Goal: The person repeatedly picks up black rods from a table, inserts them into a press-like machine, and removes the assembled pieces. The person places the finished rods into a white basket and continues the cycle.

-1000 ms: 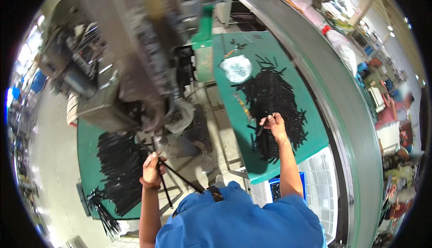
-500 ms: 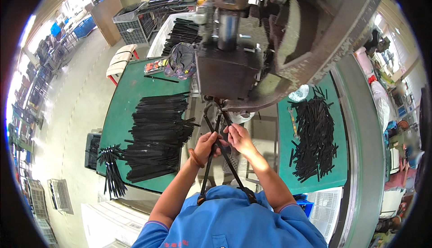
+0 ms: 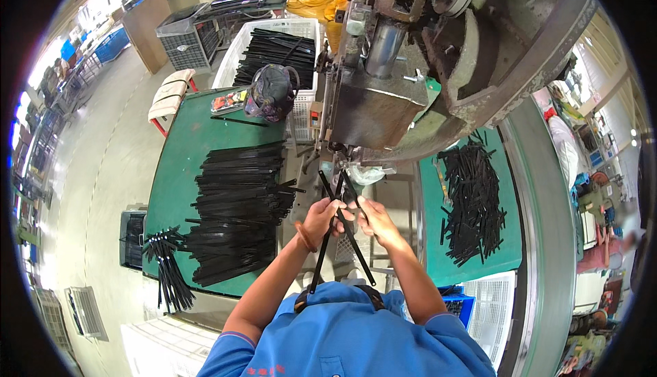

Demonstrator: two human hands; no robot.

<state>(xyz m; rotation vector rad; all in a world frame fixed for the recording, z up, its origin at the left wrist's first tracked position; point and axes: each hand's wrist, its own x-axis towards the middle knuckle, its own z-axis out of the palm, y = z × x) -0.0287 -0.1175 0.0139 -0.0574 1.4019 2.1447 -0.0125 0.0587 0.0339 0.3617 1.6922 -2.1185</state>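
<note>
In front of me, my left hand (image 3: 321,219) is closed around two long, flat black strips (image 3: 359,257) that cross in an X at the fingers. Their lower ends reach toward my blue shirt. Close beside it, my right hand (image 3: 376,221) pinches a shorter black strip (image 3: 350,186) that points up toward the machine. Both hands are just below the tooling of a large metal press (image 3: 376,113), and the upper strip ends show apart from its block. The fingertips partly hide where the strips are gripped.
Rows of long black strips (image 3: 236,206) cover the left green table (image 3: 171,171), with a bundle (image 3: 171,267) at its corner. Short black pieces (image 3: 473,202) are heaped on the right table beside a wrench (image 3: 441,178). A white crate (image 3: 226,69) of strips and a dark cap (image 3: 270,96) are farther back.
The strips' upper ends, which were up against the press tooling, now show lower and apart from it. My right hand has lowered slightly and moved right. The view has shifted.
</note>
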